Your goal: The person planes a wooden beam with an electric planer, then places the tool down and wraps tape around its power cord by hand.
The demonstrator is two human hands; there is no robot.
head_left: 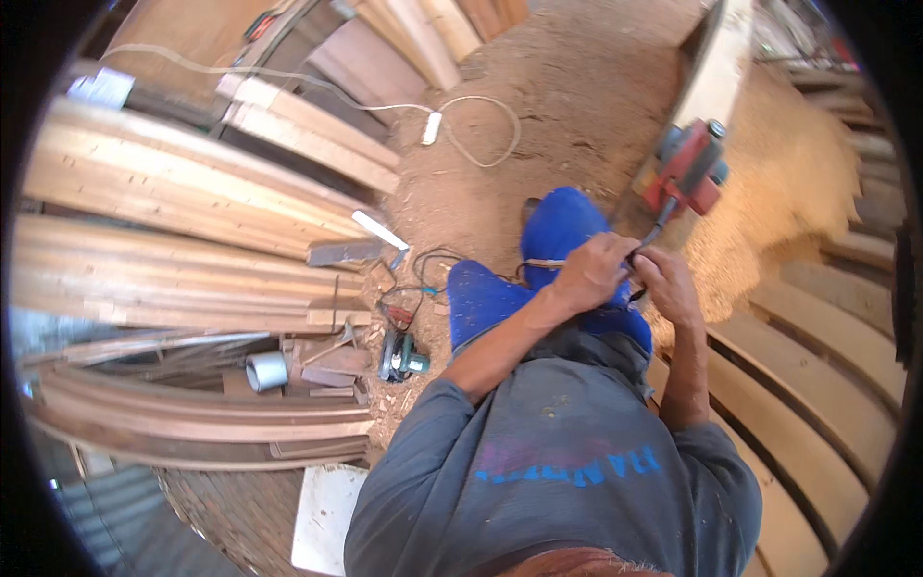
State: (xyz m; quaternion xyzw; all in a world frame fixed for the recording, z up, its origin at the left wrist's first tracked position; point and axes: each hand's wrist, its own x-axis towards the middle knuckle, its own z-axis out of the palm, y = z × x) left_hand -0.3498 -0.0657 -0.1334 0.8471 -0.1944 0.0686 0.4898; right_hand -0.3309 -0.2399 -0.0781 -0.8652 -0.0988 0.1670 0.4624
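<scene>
My left hand (591,272) and my right hand (670,285) are close together over my lap, fingers closed round a black power cord (660,229). The cord runs up from my hands to a red electric hand planer (688,169). This planer rests on a long pale timber beam (723,65), just ahead of my right hand. Some of the cord hangs in a dark loop below my fingers, against my blue trousers. Exactly what part of the cord sits inside the left fist is hidden.
Wood shavings (784,183) are heaped to the right of the beam. Stacked boards (183,183) line the left, more planks (817,356) the right. A green power tool (404,358) lies on the floor by my left knee. A white extension socket (432,128) with a looping cord lies ahead.
</scene>
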